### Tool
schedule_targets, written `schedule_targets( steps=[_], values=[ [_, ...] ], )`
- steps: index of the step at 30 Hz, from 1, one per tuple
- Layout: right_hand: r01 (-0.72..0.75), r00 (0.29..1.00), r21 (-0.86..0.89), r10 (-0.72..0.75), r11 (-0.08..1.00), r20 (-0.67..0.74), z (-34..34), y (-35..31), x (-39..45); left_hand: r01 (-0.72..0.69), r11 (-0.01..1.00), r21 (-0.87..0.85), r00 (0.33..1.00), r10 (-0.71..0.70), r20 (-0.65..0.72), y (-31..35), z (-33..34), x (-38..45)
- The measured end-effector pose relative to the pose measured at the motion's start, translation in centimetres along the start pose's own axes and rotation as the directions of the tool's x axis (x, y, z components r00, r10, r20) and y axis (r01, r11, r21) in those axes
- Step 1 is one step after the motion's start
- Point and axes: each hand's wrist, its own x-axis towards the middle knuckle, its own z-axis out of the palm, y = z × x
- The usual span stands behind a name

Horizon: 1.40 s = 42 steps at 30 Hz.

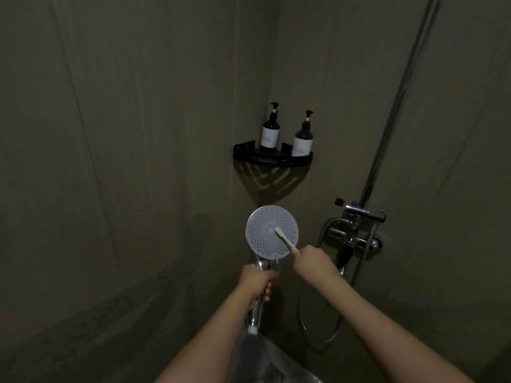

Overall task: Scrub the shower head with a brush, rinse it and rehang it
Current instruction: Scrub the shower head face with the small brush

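The round grey shower head faces me, its perforated face upright in the middle of the view. My left hand grips its chrome handle just below the head. My right hand holds a white brush by the handle; the bristled tip rests on the centre of the shower head's face. The hose loops down at the lower right.
A black corner shelf carries two dark pump bottles above the shower head. The chrome mixer tap and riser rail stand on the right wall. Dim tiled walls enclose both sides.
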Motion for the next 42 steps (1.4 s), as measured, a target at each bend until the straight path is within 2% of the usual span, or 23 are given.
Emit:
schedule_targets(
  steps=[4, 8, 12, 16, 23, 27, 28, 30, 31, 32, 33, 35, 36, 37, 39, 41, 42],
  values=[
    [-0.046, 0.998, 0.083, 0.043, 0.996, 0.036, -0.1, -0.3, 0.3, -0.021, 0.999, -0.045, 1.0, 0.02, -0.013, 0.1, 0.6, 0.0],
    [-0.057, 0.992, 0.036, 0.053, 0.998, 0.114, -0.1, 0.3, 0.2, -0.023, 0.998, -0.063, 0.999, 0.02, -0.042, -0.3, 0.4, 0.2],
    [-0.083, 0.996, 0.117, 0.084, 0.99, -0.006, -0.1, -0.7, 0.4, -0.03, 0.997, -0.071, 0.999, 0.029, -0.02, 0.1, 1.0, 0.1],
    [-0.125, 0.989, 0.217, 0.139, 0.968, -0.048, 0.2, -1.2, 0.5, -0.06, 0.996, -0.06, 0.998, 0.059, -0.029, 1.1, 1.0, 0.4],
    [0.005, 0.982, 0.154, 0.024, 0.988, -0.19, -2.0, -1.4, 1.8, -0.038, 0.996, -0.084, 0.999, 0.038, -0.004, 1.4, 1.0, 0.4],
    [0.097, 0.938, 0.314, 0.019, 0.944, -0.347, -3.2, -0.2, 2.6, -0.009, 0.992, -0.125, 1.0, 0.007, -0.016, 1.2, 0.3, 0.7],
    [0.149, 0.951, 0.315, -0.048, 0.937, -0.307, -3.3, -0.2, 2.5, -0.004, 0.992, -0.127, 1.0, 0.002, -0.015, 1.1, 0.2, 0.8],
    [0.21, 0.978, 0.229, -0.206, 0.951, -0.04, -2.9, -0.6, 2.2, -0.001, 0.992, -0.123, 1.0, 0.0, -0.009, 1.2, 0.0, 0.8],
    [0.186, 0.976, 0.165, -0.202, 0.969, 0.084, -2.7, -0.5, 2.1, -0.001, 0.992, -0.124, 1.0, 0.0, -0.006, 1.2, 0.0, 0.8],
    [0.133, 0.98, 0.11, -0.147, 0.985, 0.137, -2.7, -0.2, 2.3, -0.002, 0.993, -0.122, 1.0, 0.002, -0.001, 1.2, 0.0, 0.9],
    [0.077, 0.988, 0.111, -0.09, 0.991, 0.122, -3.1, 0.3, 2.7, -0.001, 0.993, -0.116, 1.0, 0.002, 0.006, 1.2, 0.0, 0.9],
    [0.006, 0.997, 0.194, 0.009, 0.981, -0.078, -4.0, 1.4, 3.5, 0.013, 0.995, -0.102, 1.0, -0.01, 0.024, 0.9, 0.2, 0.8],
    [0.01, 0.986, 0.202, 0.023, 0.979, -0.164, -4.2, 1.7, 3.3, 0.022, 0.995, -0.1, 0.999, -0.019, 0.03, 0.7, 0.2, 0.7],
    [0.057, 0.982, 0.172, -0.025, 0.983, -0.187, -4.0, 1.8, 3.0, 0.028, 0.995, -0.098, 0.999, -0.024, 0.032, 0.5, 0.2, 0.7],
    [0.17, 0.982, 0.053, -0.165, 0.984, -0.089, -2.6, 1.6, 2.2, 0.03, 0.995, -0.096, 0.999, -0.027, 0.034, 0.4, 0.1, 0.9],
    [0.114, 0.993, -0.02, -0.114, 0.993, -0.035, -2.0, 1.8, 2.0, 0.032, 0.996, -0.086, 0.998, -0.028, 0.047, 0.5, 0.2, 0.9],
    [0.072, 0.997, 0.025, -0.071, 0.997, -0.043, -2.2, 2.3, 2.6, 0.037, 0.997, -0.075, 0.998, -0.033, 0.055, 0.5, 0.3, 0.8]
  ],
)
